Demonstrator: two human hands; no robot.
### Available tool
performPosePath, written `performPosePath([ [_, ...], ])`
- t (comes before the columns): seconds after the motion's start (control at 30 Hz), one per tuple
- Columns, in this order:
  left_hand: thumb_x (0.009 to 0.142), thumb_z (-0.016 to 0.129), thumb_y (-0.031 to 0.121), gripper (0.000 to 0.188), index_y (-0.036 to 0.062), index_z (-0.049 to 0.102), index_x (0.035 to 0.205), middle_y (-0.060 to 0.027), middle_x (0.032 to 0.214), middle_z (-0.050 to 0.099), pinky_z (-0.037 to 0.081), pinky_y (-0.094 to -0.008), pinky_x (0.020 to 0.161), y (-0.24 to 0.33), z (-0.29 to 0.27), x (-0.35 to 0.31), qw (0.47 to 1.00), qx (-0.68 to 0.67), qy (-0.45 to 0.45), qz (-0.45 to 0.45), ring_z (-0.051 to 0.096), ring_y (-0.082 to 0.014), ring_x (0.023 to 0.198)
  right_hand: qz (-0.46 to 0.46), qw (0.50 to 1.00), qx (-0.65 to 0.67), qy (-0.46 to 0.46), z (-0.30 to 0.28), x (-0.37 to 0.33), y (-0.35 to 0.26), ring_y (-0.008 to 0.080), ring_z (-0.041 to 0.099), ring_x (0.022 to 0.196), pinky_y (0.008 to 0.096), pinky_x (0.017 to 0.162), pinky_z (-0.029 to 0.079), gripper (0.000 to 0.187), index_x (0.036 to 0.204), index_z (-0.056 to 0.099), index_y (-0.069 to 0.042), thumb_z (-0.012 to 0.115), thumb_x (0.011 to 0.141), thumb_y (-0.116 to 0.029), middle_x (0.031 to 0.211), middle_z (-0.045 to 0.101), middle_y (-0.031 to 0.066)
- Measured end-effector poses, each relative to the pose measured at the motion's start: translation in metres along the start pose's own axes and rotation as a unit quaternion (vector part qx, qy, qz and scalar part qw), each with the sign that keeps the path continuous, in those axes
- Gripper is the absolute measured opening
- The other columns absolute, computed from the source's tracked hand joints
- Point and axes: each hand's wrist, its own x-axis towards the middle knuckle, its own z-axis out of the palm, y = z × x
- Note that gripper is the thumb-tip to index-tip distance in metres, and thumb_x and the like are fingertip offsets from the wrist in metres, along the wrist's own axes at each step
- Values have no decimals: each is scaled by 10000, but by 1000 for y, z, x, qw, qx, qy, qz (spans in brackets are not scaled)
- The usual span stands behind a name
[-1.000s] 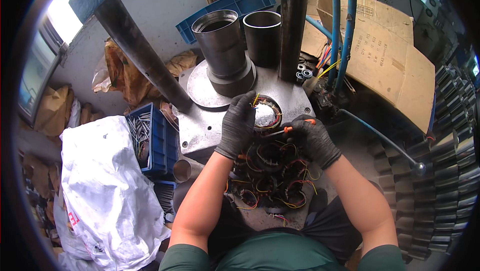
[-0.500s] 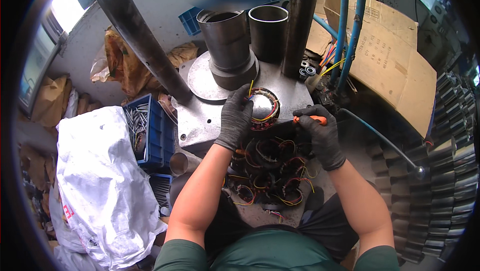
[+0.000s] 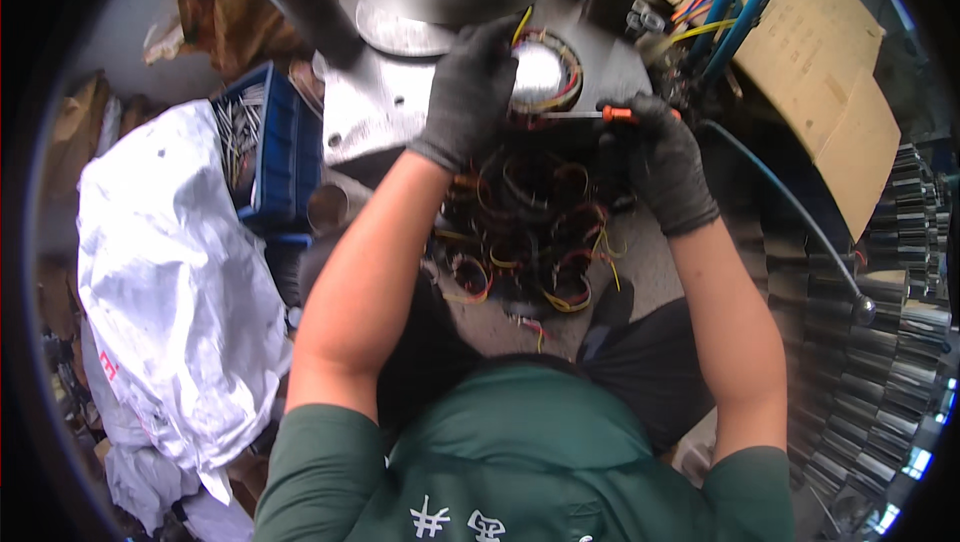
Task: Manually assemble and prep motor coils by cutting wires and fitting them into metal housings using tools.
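We look down on our own two forearms reaching forward over a grey metal press plate (image 3: pixel 370 117), both hands in dark knitted gloves. On that plate sits a round motor stator wound with yellow, red and black wire around a shiny metal centre (image 3: pixel 545 72). Our left hand (image 3: pixel 470 92) lies curled over the stator's left edge, fingers pressed down on its windings. Our right hand (image 3: pixel 655 157), just right of the stator, is closed around a thin tool with an orange handle and a slim metal shaft (image 3: pixel 585 115), whose shaft runs level toward the stator's lower edge; we cannot tell whether the tip touches it. Just below the stator, between our arms, lies a dark heap of more wire-wound coils with red and yellow leads (image 3: pixel 525 232). Left of the stator, past the plate's edge, stands a blue plastic crate holding small metal parts (image 3: pixel 275 142), and beyond it a crumpled white plastic sack (image 3: pixel 170 282). Up and to the right of the stator, blue hoses (image 3: pixel 745 2) rise in front of flat brown cardboard (image 3: pixel 825 92)
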Motion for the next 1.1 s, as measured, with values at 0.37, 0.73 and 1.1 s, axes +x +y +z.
performPosePath([
  [0.37, 888, 582, 27, 422, 37, 612, 1308, -188, 1116, 657, 523, -389, 907, -2, 0, -7, 999, -18, -3, -43, 663, -328, 1012, -56, 990, -130, -13, 16, -30, -4, 131, 646, 826, 308, 782, 543, 281, 1063, 645, -57, 789, 823, -68, 876, 653, 22],
  [0.73, 896, 703, 181, 475, 51, 583, 1337, -95, 1239, 639, 552, -366, 916, 0, 5, -10, 894, -319, 5, -314, 639, -218, 1073, -400, 635, -660, -24, -33, -125, -75, 351, 665, 814, 464, 733, 534, 160, 825, 635, -98, 720, 763, -219, 819, 656, 140],
  [1.1, 874, 775, 171, 564, 53, 580, 1390, -87, 1309, 635, 551, -363, 949, -78, 12, -4, 883, -332, -10, -332, 639, -227, 1111, 203, 689, -687, 114, -233, -482, -1, 283, 692, 863, 428, 864, 558, 270, 1065, 668, -103, 545, 1026, -340, 1001, 716, 165],
])
